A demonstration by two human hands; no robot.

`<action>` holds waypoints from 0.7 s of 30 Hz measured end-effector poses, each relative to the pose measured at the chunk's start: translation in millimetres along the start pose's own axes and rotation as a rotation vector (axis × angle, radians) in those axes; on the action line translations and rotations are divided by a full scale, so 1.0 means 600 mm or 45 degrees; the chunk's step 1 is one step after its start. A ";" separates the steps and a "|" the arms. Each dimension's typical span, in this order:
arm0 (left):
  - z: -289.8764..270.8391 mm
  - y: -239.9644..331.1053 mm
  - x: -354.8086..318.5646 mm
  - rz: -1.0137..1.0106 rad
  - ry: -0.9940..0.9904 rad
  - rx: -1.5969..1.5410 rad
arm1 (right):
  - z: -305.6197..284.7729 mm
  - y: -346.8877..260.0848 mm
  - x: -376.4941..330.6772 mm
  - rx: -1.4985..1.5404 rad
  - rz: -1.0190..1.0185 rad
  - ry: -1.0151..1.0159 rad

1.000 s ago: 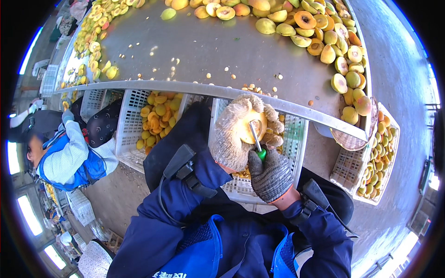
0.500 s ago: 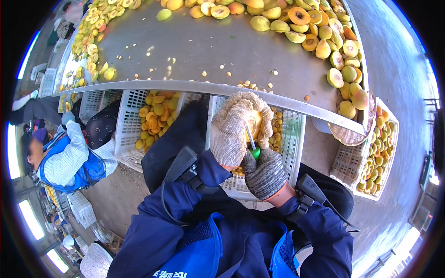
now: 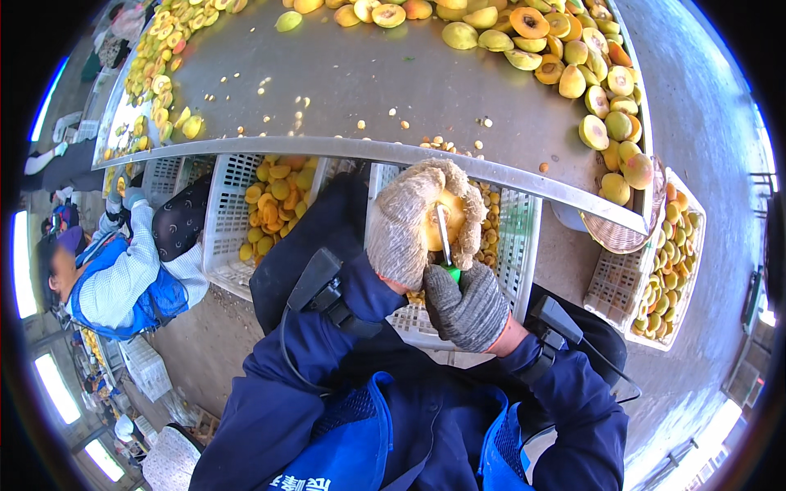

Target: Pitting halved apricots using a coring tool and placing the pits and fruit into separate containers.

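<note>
My left hand point(image 3: 399, 225), in a pale knitted glove, curls around a yellow peach half point(image 3: 433, 239) just below the table's front edge. A grey knitted glove covers my right hand point(image 3: 471, 309), which grips a small pitting tool point(image 3: 443, 229) by its green handle. The tool's metal blade points up and lies against the cut face of the peach; how deep its tip sits I cannot tell. Beneath both hands stands a white plastic crate point(image 3: 517, 262) with small yellow-brown pieces in it, partly hidden by my gloves.
Peach halves point(image 3: 573, 82) are heaped along the right and far sides of the metal table point(image 3: 327, 90), with loose pits scattered nearer. Another crate point(image 3: 225, 213) of halves stands left, a wicker basket point(image 3: 614, 233) and full crate point(image 3: 606, 286) right. A co-worker point(image 3: 123, 270) sits at the left.
My right hand has shifted slightly down and left with the tool, and more of the blade shows against the peach. My left hand keeps its hold, tilted slightly.
</note>
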State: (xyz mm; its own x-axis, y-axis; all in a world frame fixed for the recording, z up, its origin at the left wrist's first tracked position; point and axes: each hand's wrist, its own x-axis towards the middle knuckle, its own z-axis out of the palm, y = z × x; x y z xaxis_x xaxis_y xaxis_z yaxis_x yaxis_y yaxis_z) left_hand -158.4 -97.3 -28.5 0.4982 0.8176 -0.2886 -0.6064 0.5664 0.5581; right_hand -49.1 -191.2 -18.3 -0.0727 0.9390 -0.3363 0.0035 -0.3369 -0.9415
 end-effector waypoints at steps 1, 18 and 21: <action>0.001 -0.003 0.003 -0.080 0.127 -0.116 | -0.004 -0.006 -0.001 0.255 0.304 -0.142; 0.027 0.087 -0.008 0.336 -0.170 1.197 | -0.112 0.026 -0.023 -1.560 0.148 -0.535; -0.016 0.198 -0.037 0.804 -0.158 2.885 | -0.120 0.040 -0.032 -1.399 0.039 -0.417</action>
State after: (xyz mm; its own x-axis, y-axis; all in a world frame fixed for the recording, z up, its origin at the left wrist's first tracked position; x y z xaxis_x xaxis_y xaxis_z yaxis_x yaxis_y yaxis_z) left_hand -247.4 -47.1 37.0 0.6680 0.7228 0.1769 0.6950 -0.6910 0.1987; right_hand 24.1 -212.2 -36.1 -0.3131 0.8138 -0.4896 0.8671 0.0346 -0.4970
